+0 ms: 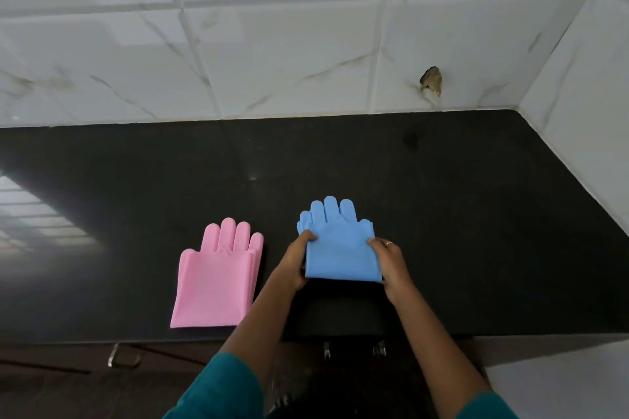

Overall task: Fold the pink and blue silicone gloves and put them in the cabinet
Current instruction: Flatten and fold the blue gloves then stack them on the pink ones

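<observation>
A blue silicone glove (pixel 340 248) lies on the black countertop (pixel 459 214), fingers pointing to the wall, its cuff part doubled over the palm. My left hand (pixel 297 264) grips its left edge, thumb on top. My right hand (pixel 391 262), with a ring on one finger, grips its right edge. A pink silicone glove (pixel 216 279) lies flat and unfolded to the left, near the counter's front edge, touched by neither hand.
White marble-look tiles cover the wall behind the counter and the side wall at right (pixel 578 112). A chipped hole (pixel 431 80) marks one tile. Below the counter's front edge are dark cabinet fronts with metal handles (pixel 121 355).
</observation>
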`<state>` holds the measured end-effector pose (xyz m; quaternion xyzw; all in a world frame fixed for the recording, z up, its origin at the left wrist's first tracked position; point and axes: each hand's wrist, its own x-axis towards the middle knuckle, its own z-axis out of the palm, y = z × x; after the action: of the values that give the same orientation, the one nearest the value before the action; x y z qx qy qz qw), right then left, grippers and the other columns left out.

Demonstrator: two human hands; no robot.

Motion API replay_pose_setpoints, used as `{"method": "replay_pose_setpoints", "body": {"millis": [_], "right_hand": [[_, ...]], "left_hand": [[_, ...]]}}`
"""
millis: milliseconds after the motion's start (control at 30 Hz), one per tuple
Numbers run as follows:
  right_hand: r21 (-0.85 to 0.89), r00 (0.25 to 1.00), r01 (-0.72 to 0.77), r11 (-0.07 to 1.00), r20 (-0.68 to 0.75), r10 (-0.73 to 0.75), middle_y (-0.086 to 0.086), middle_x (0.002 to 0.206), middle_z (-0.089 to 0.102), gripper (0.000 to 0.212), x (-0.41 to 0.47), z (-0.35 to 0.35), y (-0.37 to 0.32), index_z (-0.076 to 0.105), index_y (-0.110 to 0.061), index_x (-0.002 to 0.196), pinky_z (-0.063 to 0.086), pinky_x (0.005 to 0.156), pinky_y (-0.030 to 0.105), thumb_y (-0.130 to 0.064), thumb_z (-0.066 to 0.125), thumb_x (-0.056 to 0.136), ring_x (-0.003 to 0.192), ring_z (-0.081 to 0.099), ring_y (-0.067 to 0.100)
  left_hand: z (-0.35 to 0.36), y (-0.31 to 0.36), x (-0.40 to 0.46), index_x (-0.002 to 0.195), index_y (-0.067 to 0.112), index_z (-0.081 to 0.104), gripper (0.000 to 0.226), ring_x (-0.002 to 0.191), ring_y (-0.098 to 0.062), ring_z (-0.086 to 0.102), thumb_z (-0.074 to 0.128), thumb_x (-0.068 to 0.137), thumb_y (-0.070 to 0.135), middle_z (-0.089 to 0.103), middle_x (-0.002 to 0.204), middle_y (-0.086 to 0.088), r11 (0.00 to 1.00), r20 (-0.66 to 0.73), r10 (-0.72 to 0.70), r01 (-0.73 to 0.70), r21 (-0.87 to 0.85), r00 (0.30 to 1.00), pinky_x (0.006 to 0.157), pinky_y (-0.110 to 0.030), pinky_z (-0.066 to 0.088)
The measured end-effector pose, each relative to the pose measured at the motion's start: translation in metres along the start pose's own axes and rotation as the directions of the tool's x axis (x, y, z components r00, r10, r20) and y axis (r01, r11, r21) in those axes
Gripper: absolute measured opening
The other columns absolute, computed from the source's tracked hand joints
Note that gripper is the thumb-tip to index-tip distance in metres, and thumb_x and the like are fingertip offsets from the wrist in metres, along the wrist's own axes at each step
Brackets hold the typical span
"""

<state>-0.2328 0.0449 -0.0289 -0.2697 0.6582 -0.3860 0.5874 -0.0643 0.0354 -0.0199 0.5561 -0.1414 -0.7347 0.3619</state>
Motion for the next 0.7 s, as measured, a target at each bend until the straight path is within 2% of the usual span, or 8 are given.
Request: {"method": "replay_pose_setpoints", "body": {"millis": [67,133,233,300,367,500,600,700], "right_hand": [[0.060,0.999,-0.043,0.997,0.024,0.042,0.013,0.106,0.061,0.030,-0.011,-0.003,0.009,0.057,-0.009,0.112,0.046,0.066,0.032,-0.026,0.048,0.089,0.091,0.059,0.025],[0.078,0.996,-0.086,0.993,0.035,0.083,0.014,0.105,0.062,0.031,-0.020,-0.007,0.016,0.058,-0.009,0.111,0.046,0.071,0.035,-0.027,0.046,0.088,0.094,0.059,0.028],[0.109,0.994,-0.098,0.989,0.050,0.093,0.014,0.102,0.063,0.032,-0.026,-0.015,0.021,0.059,-0.008,0.111,0.045,0.070,0.035,-0.024,0.045,0.088,0.091,0.059,0.027],[0.100,0.996,-0.082,0.992,0.050,0.078,0.014,0.106,0.060,0.031,-0.028,-0.017,0.022,0.058,-0.008,0.111,0.044,0.074,0.036,-0.023,0.043,0.088,0.095,0.056,0.028],[0.097,0.998,-0.052,0.994,0.044,0.048,0.012,0.105,0.057,0.025,-0.030,-0.019,0.021,0.057,-0.012,0.104,0.042,0.072,0.035,-0.022,0.044,0.087,0.093,0.054,0.025],[0.133,0.996,-0.004,0.991,0.089,-0.008,0.009,0.105,0.057,0.017,-0.035,-0.020,0.022,0.055,-0.022,0.097,0.044,0.072,0.036,-0.022,0.044,0.085,0.091,0.054,0.022],[0.159,0.989,-0.068,0.985,0.142,0.046,0.007,0.106,0.058,0.021,-0.037,-0.019,0.023,0.052,-0.026,0.103,0.047,0.073,0.038,-0.024,0.047,0.083,0.094,0.057,0.025],[0.251,0.970,-0.169,0.953,0.215,0.115,0.007,0.106,0.061,0.029,-0.042,-0.014,0.026,0.052,-0.027,0.110,0.051,0.066,0.038,-0.026,0.053,0.081,0.093,0.060,0.026]], "left_hand": [[-0.001,-0.016,-0.004,0.114,0.015,0.058,0.035,0.100,-0.030,0.060,0.049,0.082,0.022,0.064,0.110,-0.014,0.995,0.045,0.013,-0.009,-0.102,0.999,0.082,-0.043,0.049],[-0.002,-0.028,-0.009,0.114,0.016,0.059,0.036,0.103,-0.032,0.060,0.054,0.080,0.024,0.066,0.111,-0.014,0.987,0.060,-0.006,0.016,-0.160,0.998,0.084,-0.045,0.050],[-0.001,-0.041,-0.012,0.117,0.017,0.058,0.043,0.106,-0.032,0.059,0.059,0.075,0.026,0.064,0.118,-0.015,0.980,0.064,-0.028,0.040,-0.197,0.998,0.081,-0.045,0.050],[0.001,-0.045,-0.015,0.119,0.017,0.057,0.043,0.105,-0.032,0.060,0.057,0.078,0.028,0.063,0.120,-0.015,0.982,0.051,-0.035,0.043,-0.184,0.998,0.076,-0.044,0.051],[0.003,-0.046,-0.017,0.116,0.019,0.059,0.039,0.100,-0.030,0.063,0.056,0.079,0.032,0.066,0.113,-0.013,0.991,0.030,-0.013,0.017,-0.136,0.999,0.072,-0.042,0.052],[0.005,-0.042,-0.027,0.105,0.018,0.062,0.034,0.094,-0.028,0.064,0.057,0.078,0.038,0.068,0.102,-0.011,0.997,-0.006,-0.011,0.011,-0.074,1.000,0.075,-0.040,0.052],[0.004,-0.040,-0.038,0.109,0.018,0.061,0.039,0.104,-0.029,0.061,0.063,0.076,0.039,0.066,0.109,-0.012,0.999,-0.014,-0.018,0.017,-0.028,1.000,0.084,-0.042,0.051],[-0.001,-0.035,-0.049,0.114,0.020,0.057,0.040,0.103,-0.028,0.061,0.064,0.077,0.033,0.064,0.114,-0.011,1.000,0.002,0.020,-0.020,-0.002,1.000,0.075,-0.040,0.053]]}}
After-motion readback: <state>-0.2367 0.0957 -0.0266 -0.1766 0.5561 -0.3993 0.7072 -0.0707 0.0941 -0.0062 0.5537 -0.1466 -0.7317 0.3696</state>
